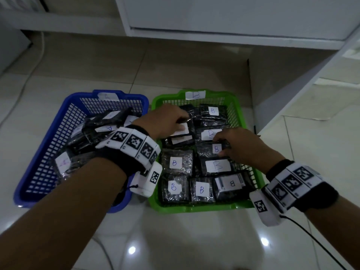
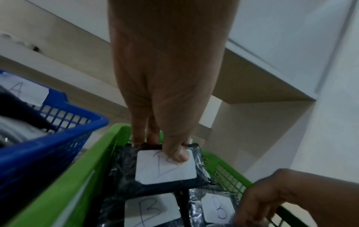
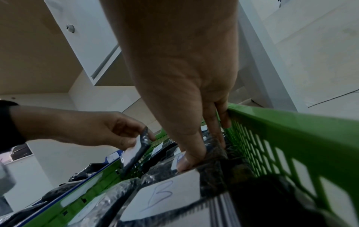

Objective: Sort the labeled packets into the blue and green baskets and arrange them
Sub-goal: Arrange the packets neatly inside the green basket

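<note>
Nearest you, B-labelled packets (image 1: 201,189) lie flat in rows in the green basket (image 1: 196,207). Your right hand (image 1: 240,146) has its fingers (image 3: 189,161) clamped on the edge of one B packet (image 1: 213,149) by the right wall. Farther in, your left hand (image 1: 169,121) pinches a tilted B packet (image 2: 165,166), thumb on its label, fingers behind. The blue basket (image 1: 39,133) alongside holds a loose heap, apparently A packets (image 1: 106,128).

blue basket (image 1: 29,184) and green basket (image 1: 194,208) sit side by side on the floor, touching. black packets (image 1: 176,163) with white "b" labels lie flat in rows in the green one; packets labelled "a" (image 1: 109,128) lie heaped, tilted, in the blue one.
</note>
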The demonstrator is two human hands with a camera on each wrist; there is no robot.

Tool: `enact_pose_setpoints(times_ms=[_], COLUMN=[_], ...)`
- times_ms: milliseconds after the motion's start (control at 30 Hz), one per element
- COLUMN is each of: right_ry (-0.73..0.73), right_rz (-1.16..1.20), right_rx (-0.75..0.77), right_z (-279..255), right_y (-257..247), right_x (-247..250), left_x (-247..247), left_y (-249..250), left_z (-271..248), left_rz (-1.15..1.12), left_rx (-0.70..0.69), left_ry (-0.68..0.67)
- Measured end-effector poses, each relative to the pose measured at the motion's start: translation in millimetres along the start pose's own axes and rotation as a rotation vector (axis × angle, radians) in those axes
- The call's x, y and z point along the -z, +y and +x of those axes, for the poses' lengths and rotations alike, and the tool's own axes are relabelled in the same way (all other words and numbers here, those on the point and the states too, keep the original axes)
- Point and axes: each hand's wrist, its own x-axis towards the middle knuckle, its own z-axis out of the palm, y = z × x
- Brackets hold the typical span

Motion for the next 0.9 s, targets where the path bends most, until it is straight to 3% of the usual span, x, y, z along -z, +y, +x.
enact_pose_setpoints(times_ms=[67, 233, 367, 500, 667, 900], right_ry=[-0.001, -0.004, 0.002, 0.026, -0.028, 0.155], right_rz=[0.002, 0.022, 0.043, 0.077, 0.093, 0.203], right_rx=[-0.009, -0.002, -0.007, 0.007, 0.045, 0.091], right_z=[0.4, 0.9, -0.2, -0.4, 4.6, -10.8], right_y=[0.9, 3.6, 4.6, 6.9, 8.3, 9.1], right_x=[0.2, -0.2, -1.0, -2.2, 1.7, 32.3], left_x=[-4.4, -20.2, -25.6, -16.1, -11.8, 27.8], left_y=[-1.2, -5.2, -8.9, -11.6, -8.9, 7.7], left_z=[12.1, 27.9, 25.9, 21.0, 7.6, -29.2], left_rz=[-0.068, -0.004, 0.063, -0.039, 0.039, 0.269], left_rx=[0.050, 0.040, 0.029, 0.051, -0.013, -0.050], left_ry=[0.047, -0.058, 0.019, 0.122, 0.050, 0.108])
